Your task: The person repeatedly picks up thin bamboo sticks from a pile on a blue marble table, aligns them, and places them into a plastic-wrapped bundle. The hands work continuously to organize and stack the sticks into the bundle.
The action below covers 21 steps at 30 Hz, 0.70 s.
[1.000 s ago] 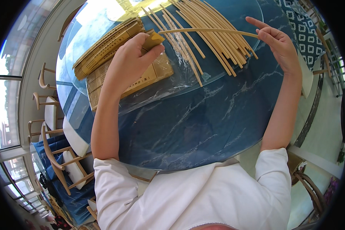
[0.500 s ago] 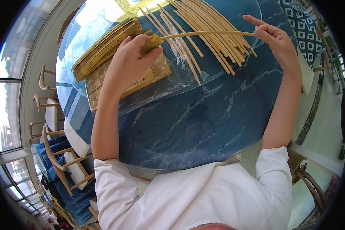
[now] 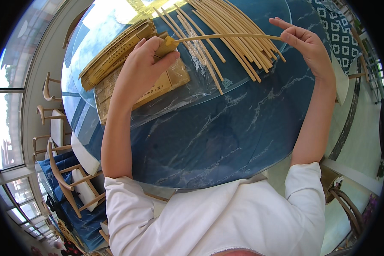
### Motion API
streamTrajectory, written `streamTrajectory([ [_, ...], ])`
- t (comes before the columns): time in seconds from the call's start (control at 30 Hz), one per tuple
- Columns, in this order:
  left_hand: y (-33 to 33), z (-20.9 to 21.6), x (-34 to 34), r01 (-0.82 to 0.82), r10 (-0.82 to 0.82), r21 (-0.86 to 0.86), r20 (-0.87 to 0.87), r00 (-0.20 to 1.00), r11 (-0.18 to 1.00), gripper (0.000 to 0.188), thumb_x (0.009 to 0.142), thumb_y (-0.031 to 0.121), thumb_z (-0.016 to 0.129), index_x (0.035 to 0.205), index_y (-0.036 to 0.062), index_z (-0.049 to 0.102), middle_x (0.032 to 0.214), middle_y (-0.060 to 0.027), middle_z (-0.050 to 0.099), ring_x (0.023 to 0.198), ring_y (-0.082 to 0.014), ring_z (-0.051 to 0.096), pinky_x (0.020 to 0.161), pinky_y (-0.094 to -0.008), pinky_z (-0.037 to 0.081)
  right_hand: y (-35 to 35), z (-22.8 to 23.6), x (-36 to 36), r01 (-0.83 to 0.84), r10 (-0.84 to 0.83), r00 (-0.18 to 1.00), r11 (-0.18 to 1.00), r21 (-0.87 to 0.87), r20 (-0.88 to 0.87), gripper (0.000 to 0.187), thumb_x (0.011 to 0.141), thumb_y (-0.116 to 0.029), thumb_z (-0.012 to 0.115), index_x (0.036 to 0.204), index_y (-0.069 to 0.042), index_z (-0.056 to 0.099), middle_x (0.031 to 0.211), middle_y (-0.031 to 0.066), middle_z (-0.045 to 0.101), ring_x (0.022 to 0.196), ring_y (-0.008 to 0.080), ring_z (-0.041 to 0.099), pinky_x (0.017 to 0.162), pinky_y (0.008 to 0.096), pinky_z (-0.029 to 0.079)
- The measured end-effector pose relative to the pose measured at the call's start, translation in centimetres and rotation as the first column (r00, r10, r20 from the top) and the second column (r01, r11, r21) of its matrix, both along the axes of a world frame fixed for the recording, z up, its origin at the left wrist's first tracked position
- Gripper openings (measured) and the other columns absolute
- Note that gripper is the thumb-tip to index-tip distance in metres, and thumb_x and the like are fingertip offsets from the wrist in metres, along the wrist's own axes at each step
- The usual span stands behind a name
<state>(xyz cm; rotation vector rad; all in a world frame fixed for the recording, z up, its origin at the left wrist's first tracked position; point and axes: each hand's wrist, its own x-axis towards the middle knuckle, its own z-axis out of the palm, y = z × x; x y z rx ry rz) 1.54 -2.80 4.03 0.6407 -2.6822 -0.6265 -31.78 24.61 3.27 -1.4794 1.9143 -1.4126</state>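
My left hand [image 3: 143,68] is closed around a gold paper chopstick sleeve [image 3: 164,48], its mouth facing right. A long, pale wooden chopstick [image 3: 230,36] spans the gap between my hands, its left end at the sleeve's mouth. Whether its tip is inside is hard to make out. At the other end, my right hand [image 3: 307,47] pinches the chopstick between thumb and a bent finger, another finger stretched out. Below the held chopstick lie many loose chopsticks [image 3: 243,53], side by side. Under my left hand are a stack of flat gold sleeves [image 3: 115,55] and a gold-brown packet [image 3: 175,81].
The round blue marbled table [image 3: 209,141] carries a glass turntable [image 3: 286,13] under these things. Clear plastic wrap [image 3: 166,100] lies by the packet. Wooden chairs [image 3: 74,183] stand at the left. A patterned cloth [image 3: 339,38] hangs at the far right.
My right hand has shifted slightly left with the chopstick, and my left hand a little left with the sleeve. The loose chopsticks and stacked sleeves look the same.
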Motion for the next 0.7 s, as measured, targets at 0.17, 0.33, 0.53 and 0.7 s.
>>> streamTrajectory([
  [0.17, 0.22, 0.09, -0.07, 0.012, -0.011, 0.042, -0.027, 1.000, 0.999, 0.026, 0.103, 0.026, 0.079, 0.107, 0.0034, 0.067, 0.081, -0.0031, 0.062, 0.076, -0.0120, 0.059, 0.069, -0.0305, 0.049, -0.01, 0.19, 0.23, -0.004, 0.004, 1.000, 1.000, 0.013, -0.006, 0.030, 0.104, -0.036, 0.075, 0.105, -0.007, 0.082, 0.146, 0.0185, 0.069, 0.143, 0.0251, 0.061, 0.121, 0.0366, 0.042],
  [0.33, -0.28, -0.18, -0.04, 0.110, -0.115, -0.126, -0.031, 0.993, 0.986, 0.022, 0.103, 0.024, 0.077, 0.106, 0.0042, 0.068, 0.086, -0.0079, 0.068, 0.081, -0.0198, 0.065, 0.096, -0.0387, 0.055, 0.00, 0.03, 0.09, -0.011, 0.011, 1.000, 1.000, 0.021, -0.011, 0.029, 0.103, -0.036, 0.075, 0.104, -0.007, 0.082, 0.146, 0.0188, 0.069, 0.143, 0.0248, 0.061, 0.121, 0.0368, 0.042],
  [0.53, -0.70, -0.60, -0.20, 0.186, -0.208, -0.199, -0.095, 0.974, 0.962, 0.017, 0.103, 0.021, 0.074, 0.105, 0.0054, 0.069, 0.078, -0.0097, 0.069, 0.076, -0.0257, 0.067, 0.133, -0.0476, 0.028, 0.30, 0.21, -0.02, -0.020, 0.020, 1.000, 0.999, 0.041, -0.018, 0.027, 0.102, -0.034, 0.077, 0.104, -0.008, 0.083, 0.146, 0.0194, 0.069, 0.143, 0.0265, 0.061, 0.122, 0.0379, 0.041],
  [0.7, -0.64, -0.66, -0.20, 0.189, -0.209, -0.214, -0.074, 0.975, 0.958, 0.016, 0.105, 0.022, 0.072, 0.105, 0.0058, 0.069, 0.076, -0.0090, 0.069, 0.073, -0.0252, 0.066, 0.132, -0.0482, 0.030, 0.16, 0.02, 0.10, -0.029, 0.030, 0.999, 0.999, 0.046, -0.020, 0.027, 0.102, -0.034, 0.077, 0.103, -0.008, 0.082, 0.146, 0.0200, 0.069, 0.143, 0.0268, 0.061, 0.122, 0.0379, 0.041],
])
